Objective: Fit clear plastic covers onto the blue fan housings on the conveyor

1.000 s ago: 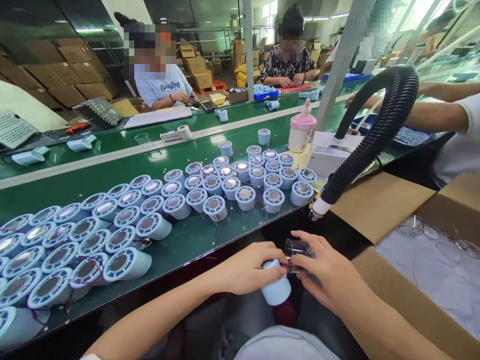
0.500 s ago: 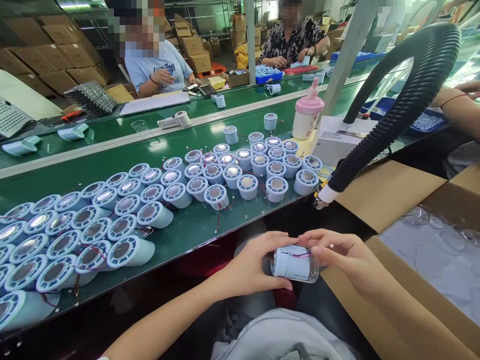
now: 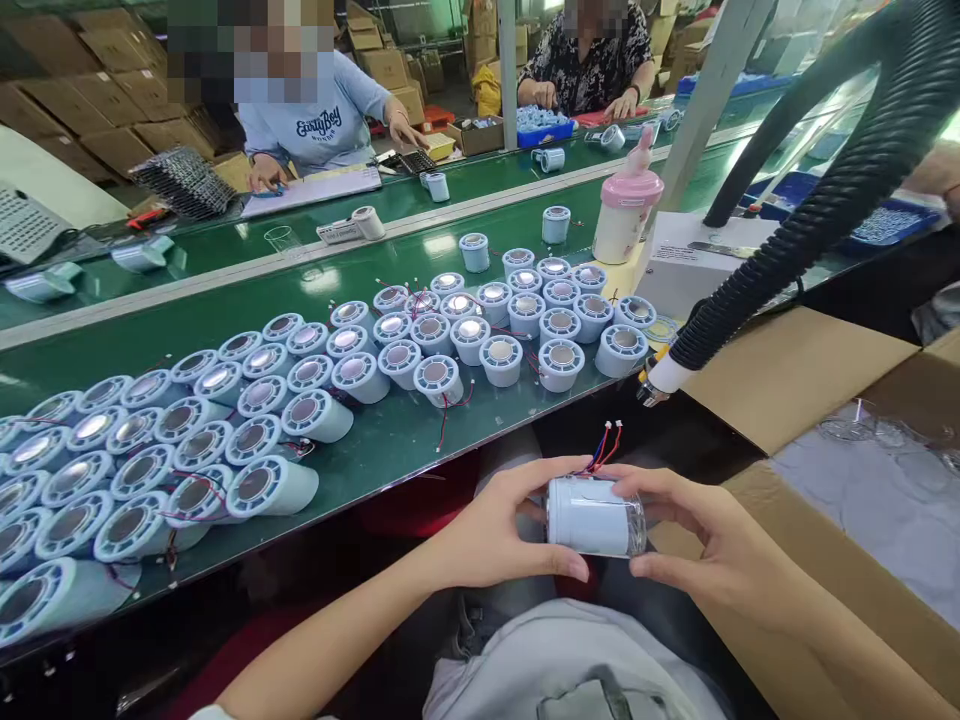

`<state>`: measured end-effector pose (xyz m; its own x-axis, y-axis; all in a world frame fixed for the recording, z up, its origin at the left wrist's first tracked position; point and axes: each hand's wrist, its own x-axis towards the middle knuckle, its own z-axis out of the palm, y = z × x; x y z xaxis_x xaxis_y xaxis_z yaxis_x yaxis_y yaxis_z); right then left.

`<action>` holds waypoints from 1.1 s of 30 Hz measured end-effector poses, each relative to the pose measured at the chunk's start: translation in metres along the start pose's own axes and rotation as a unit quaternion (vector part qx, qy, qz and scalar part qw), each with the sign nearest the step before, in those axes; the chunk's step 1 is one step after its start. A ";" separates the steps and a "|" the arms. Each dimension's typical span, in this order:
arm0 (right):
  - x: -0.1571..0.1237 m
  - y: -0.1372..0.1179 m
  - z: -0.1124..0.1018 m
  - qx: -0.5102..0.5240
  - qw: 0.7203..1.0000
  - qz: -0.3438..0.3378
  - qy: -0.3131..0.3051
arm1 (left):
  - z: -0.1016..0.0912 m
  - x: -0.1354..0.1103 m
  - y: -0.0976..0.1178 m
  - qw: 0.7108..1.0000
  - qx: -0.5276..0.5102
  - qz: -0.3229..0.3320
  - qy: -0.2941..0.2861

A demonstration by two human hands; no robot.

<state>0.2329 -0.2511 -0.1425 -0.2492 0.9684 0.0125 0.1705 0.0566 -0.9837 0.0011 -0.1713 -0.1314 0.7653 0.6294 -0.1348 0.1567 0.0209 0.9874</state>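
Above my lap, a light-blue cylindrical housing lies sideways with a clear plastic cup around it. My left hand grips its left end, thumb below and fingers over the top. At the right end, my right hand holds the cup between thumb and fingers. Thin red and blue wires with small white connectors stick up from the top of the housing. On the bench to the left stand many similar blue housings with round metal discs on top, several trailing wires.
A black flexible hose with a metal nozzle arches above the bench's right end. An open cardboard box with clear cups sits at my right. A pink-lidded cup stands on the green bench. Two people work across from me.
The housing has turned in my hands, so its wires now point up from the top instead of lying across the front. My right fingers have spread around the cup's end.
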 end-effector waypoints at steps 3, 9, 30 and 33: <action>0.000 -0.001 -0.001 0.040 0.999 0.032 -0.016 | -0.001 -0.002 0.002 1.000 0.019 0.022 0.000; 0.001 -0.003 0.001 0.133 0.986 0.098 -0.037 | -0.001 -0.005 0.002 0.998 0.048 0.040 0.000; 0.006 0.002 0.014 0.299 0.924 0.239 -0.028 | -0.008 -0.006 0.002 0.974 0.147 0.171 -0.019; 0.007 0.001 0.018 0.316 0.913 0.257 -0.021 | -0.007 -0.006 0.000 0.973 0.139 0.183 -0.024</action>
<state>0.2137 -0.2488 -0.1465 -0.3296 0.8169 -0.4734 -0.3061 -0.5668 -0.7649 -0.0083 -0.1695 -0.1295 0.8289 0.5180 0.2113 0.0264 -0.4135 0.9101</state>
